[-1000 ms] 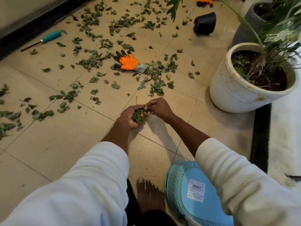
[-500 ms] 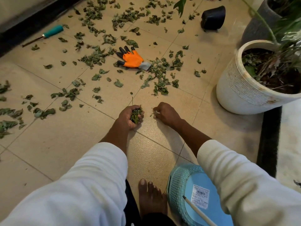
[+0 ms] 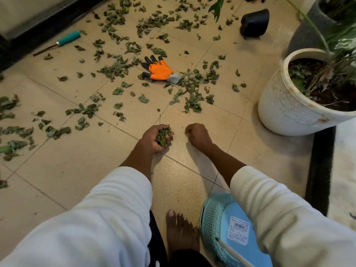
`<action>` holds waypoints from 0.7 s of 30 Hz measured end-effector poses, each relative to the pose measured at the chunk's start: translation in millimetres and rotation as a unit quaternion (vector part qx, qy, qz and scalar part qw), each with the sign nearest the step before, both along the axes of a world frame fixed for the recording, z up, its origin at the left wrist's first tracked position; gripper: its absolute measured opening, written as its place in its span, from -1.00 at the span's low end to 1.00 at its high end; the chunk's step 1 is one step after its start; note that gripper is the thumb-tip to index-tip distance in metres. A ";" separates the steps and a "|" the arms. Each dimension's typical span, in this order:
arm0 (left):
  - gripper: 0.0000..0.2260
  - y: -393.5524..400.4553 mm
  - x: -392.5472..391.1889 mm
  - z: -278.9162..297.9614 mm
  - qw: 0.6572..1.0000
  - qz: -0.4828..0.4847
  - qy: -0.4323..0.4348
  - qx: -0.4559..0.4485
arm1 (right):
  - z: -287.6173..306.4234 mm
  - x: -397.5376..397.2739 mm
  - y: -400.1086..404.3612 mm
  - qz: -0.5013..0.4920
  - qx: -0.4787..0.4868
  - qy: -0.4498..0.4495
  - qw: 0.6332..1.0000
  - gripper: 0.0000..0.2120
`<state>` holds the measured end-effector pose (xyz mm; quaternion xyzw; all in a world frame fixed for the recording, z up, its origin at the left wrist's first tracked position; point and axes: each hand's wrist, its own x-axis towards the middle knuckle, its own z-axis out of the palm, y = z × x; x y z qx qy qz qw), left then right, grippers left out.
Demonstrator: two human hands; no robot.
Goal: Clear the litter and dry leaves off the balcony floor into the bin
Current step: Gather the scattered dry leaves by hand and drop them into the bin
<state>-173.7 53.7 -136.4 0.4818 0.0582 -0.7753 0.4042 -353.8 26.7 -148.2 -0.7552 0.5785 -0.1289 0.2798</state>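
My left hand [image 3: 152, 138] is cupped around a clump of dry green leaves [image 3: 163, 135], low over the beige tiled floor. A short gap to its right, my right hand [image 3: 198, 134] rests knuckles-up on the tile with its fingers curled in; nothing shows in it. Loose dry leaves [image 3: 192, 97] lie scattered over the floor ahead and to the left. The light blue bin [image 3: 215, 214] stands at the bottom right beside my bare foot [image 3: 180, 230], partly behind my right sleeve.
An orange and black glove [image 3: 159, 69] lies among the leaves. A teal-handled tool [image 3: 67, 38] is at the far left by the dark threshold. A white planter [image 3: 289, 105], a grey pot [image 3: 310, 26] and a small black pot [image 3: 254, 23] are on the right.
My right hand has drawn away from the left hand, which it was touching, and now rests apart on the tile. The left hand keeps its leaves.
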 end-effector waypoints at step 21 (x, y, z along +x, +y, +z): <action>-0.94 -16.7 -22.1 3.2 0.999 0.002 0.037 -0.035 | 53.2 7.7 -31.2 0.016 0.251 -0.191 0.949 -0.96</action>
